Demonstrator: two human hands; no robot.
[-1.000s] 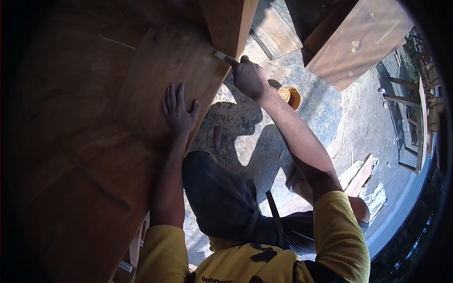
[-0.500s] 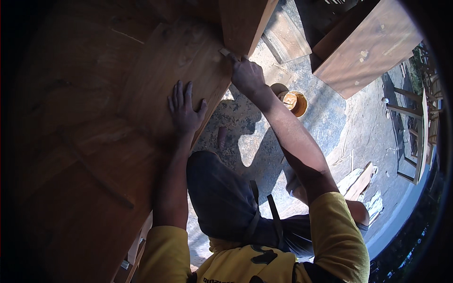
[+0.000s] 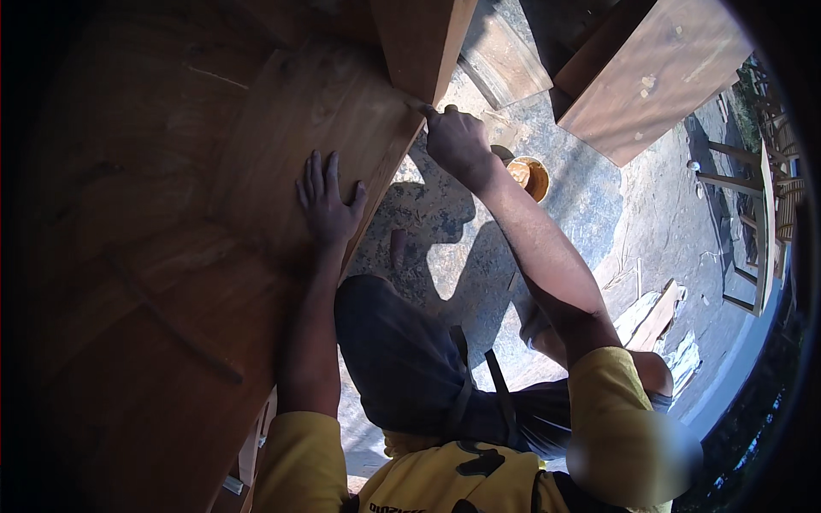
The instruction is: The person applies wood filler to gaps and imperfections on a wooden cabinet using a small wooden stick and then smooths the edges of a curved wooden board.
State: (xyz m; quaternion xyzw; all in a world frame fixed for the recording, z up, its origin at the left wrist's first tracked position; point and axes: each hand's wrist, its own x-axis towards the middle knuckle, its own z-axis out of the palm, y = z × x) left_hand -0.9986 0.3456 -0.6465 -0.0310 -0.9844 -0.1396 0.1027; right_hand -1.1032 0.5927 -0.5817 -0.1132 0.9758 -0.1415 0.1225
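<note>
My left hand [image 3: 329, 201] lies flat on a brown wooden panel [image 3: 282, 120], its fingers stretched out and the thumb apart. Farther up, my right hand [image 3: 460, 145] is closed on a small flat scraper [image 3: 416, 104]. The scraper's thin end rests at the corner where the panel meets an upright wooden board [image 3: 419, 43]. Most of the tool is hidden by my fingers. Just right of my right wrist, a round can [image 3: 537, 178] with orange-brown paste stands on the floor.
A large wooden box-like piece [image 3: 650, 81] stands at the upper right, beside a loose board [image 3: 506, 60] on the stained floor [image 3: 581, 197]. A wooden frame with legs [image 3: 761, 222] lies at the far right. A wood strip [image 3: 657, 321] lies lower right.
My right hand has shifted slightly, and the scraper's end now sits closer into the corner by the upright board. My left hand stays flat on the panel. The whole view has moved a little.
</note>
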